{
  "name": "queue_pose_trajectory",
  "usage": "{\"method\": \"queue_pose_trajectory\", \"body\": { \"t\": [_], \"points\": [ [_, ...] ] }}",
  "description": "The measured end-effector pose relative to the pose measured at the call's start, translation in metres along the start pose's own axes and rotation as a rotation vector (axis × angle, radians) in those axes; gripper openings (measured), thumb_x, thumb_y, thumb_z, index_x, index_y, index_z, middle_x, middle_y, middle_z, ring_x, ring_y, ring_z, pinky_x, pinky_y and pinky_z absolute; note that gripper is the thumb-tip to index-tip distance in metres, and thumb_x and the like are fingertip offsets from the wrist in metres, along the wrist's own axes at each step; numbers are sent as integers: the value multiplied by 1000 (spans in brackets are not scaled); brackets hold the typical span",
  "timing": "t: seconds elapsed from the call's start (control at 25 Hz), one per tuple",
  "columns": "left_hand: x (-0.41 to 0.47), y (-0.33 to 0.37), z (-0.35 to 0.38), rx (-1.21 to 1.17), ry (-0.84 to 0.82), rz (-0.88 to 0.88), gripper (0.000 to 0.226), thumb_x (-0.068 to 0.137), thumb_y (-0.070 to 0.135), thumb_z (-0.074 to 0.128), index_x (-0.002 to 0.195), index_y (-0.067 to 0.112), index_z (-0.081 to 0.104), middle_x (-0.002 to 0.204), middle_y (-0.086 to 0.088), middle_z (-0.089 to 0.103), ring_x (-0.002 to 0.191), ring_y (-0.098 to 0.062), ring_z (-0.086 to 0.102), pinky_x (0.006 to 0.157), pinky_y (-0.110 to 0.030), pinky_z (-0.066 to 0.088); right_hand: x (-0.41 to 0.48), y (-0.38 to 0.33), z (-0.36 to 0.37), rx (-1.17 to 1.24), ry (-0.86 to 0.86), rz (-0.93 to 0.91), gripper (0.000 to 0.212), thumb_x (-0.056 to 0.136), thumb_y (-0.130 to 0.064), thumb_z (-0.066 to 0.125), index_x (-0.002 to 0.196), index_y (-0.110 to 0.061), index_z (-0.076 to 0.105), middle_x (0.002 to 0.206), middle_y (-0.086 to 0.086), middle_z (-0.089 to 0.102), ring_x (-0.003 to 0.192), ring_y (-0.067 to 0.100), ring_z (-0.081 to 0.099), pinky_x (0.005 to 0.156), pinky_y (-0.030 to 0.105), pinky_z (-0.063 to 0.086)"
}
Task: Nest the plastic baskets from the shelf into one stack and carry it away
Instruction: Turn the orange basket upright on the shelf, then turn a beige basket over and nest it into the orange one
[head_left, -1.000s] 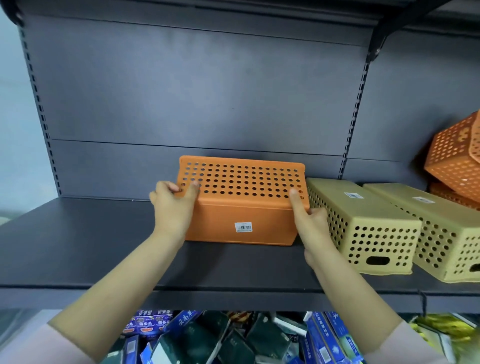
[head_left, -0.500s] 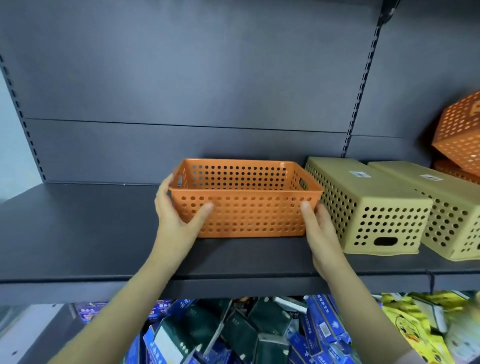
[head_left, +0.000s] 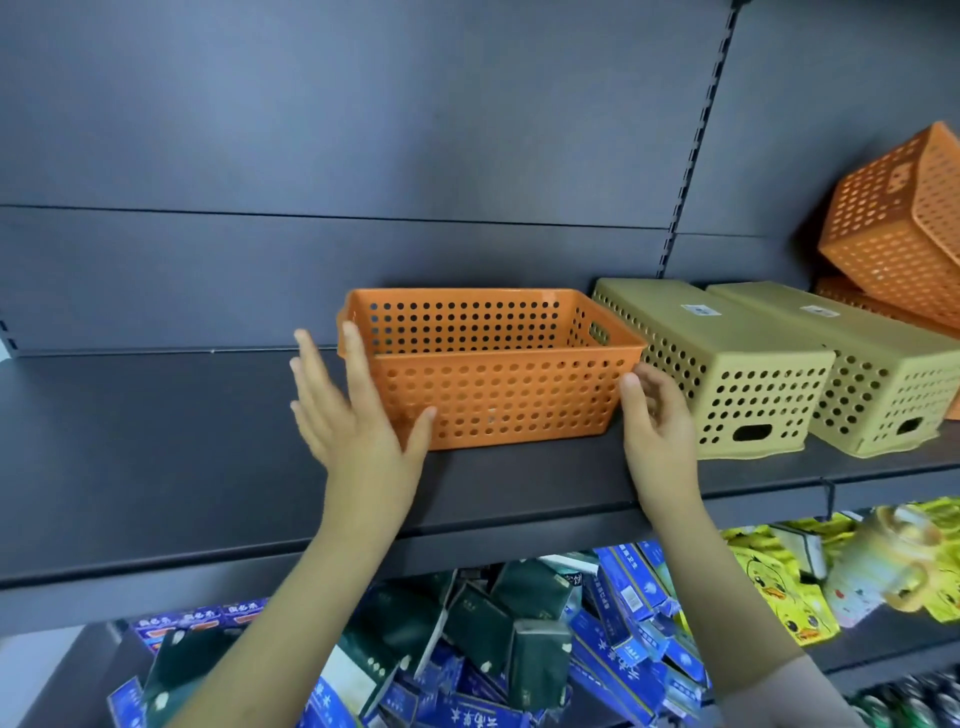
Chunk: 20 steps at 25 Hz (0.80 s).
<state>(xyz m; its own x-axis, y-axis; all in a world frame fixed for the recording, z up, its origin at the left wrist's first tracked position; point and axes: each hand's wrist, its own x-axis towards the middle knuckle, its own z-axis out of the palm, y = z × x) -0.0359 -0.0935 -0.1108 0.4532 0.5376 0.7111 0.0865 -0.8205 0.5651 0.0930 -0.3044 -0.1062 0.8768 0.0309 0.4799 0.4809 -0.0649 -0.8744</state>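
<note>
my left hand (head_left: 358, 415): raised, back toward me, fingers straight and spread, thumb out to the right, holding nothing | my right hand (head_left: 657, 421): raised, fingers loosely curled, thumb upright, holding nothing | both reach up past the front edge of the shelf (head_left: 156, 467), well apart

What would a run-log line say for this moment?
orange basket: upright on shelf | left hand: flat, left end | right hand: loosely curled, right end
</note>
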Motion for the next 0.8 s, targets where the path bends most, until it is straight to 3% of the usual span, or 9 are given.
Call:
{"method": "queue_pose_trajectory", "body": {
  "t": [0.08, 0.16, 0.24, 0.4, 0.52, 0.64, 0.8],
  "points": [
    [-6, 5, 3, 225, -2, 234, 84, 87, 36, 67, 156, 24, 21, 164, -21, 2, 149, -46, 0, 116, -59, -1, -7, -2, -5, -114, 81, -137, 40, 95, -35, 57, 124, -8, 60, 123, 12, 62, 106, 4, 60, 92, 8, 42],
    [-9, 8, 6, 357, -24, 465, 75, 90, 37, 64, 154, 19, 30, 163, -19, 17, 149, -44, 7, 119, -57, 1, -4, -3, -18, -336, 148, -310, 49, 94, -40, 49, 123, -3, 61, 123, 16, 59, 116, 25, 55, 101, 20, 36],
    [-12, 10, 6, 405, -17, 581, 69, 92, 34, 61, 153, 16, 35, 161, -17, 26, 149, -41, 15, 120, -56, 10, 6, -7, -39, -549, 231, -411, 54, 95, -42, 44, 127, -1, 59, 129, 19, 56, 123, 34, 48, 107, 34, 30],
    [-22, 39, 19, 276, -69, 755, 58, 94, 26, 57, 149, 15, 42, 158, -14, 33, 149, -37, 22, 119, -53, 21, 43, 2, -96, -681, 355, -272, 72, 90, -57, 37, 137, -6, 53, 144, 22, 46, 136, 37, 37, 111, 47, 23],
    [-30, 87, 54, 128, -198, 866, 55, 96, 27, 54, 149, 16, 42, 159, -13, 31, 150, -32, 23, 120, -48, 23, 71, 19, -131, -713, 197, -148, 80, 83, -67, 31, 138, -13, 53, 151, 17, 41, 141, 34, 33, 115, 48, 20],
    [-37, 137, 97, 14, -333, 803, 55, 98, 28, 49, 152, 20, 36, 164, -8, 22, 152, -26, 17, 121, -42, 21, 86, 38, -153, -551, 62, -239, 65, 87, -62, 37, 125, -15, 59, 143, 10, 46, 137, 28, 38, 112, 41, 24],
    [-38, 199, 156, -220, -470, 401, 62, 98, 45, 40, 155, 32, 21, 167, 4, -2, 154, -15, -2, 120, -36, 11, 96, 58, -169, -331, 51, -316, 43, 93, -51, 44, 117, -23, 64, 131, 0, 46, 131, 21, 42, 115, 42, 26]
  ]
}}
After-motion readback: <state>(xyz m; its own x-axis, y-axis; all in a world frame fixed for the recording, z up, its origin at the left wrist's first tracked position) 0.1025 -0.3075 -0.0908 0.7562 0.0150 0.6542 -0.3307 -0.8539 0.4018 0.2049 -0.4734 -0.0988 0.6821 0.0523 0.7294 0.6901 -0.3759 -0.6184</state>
